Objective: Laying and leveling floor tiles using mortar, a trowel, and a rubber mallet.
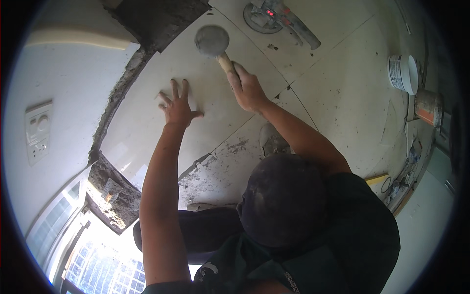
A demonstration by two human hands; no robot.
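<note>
My left hand (178, 109) presses flat on a large pale floor tile (132, 130), with its fingers spread. My right hand (249, 93) grips the wooden handle of a mallet (212, 41) with a thick, round grey head. The mallet head is over the same tile, ahead and to the right of my left hand. Whether it touches the tile, I cannot tell. A rough, mortar-lined gap (119, 93) runs between the tile's left edge and the wall.
A round-based power tool (264, 18) with red lights lies on the tiles at the far side. At right are a white tub (402, 74) and a dirty orange-brown bucket (429, 109). Broken, bare floor (117, 193) shows at near left, and a dark untiled patch (156, 22) at far left.
</note>
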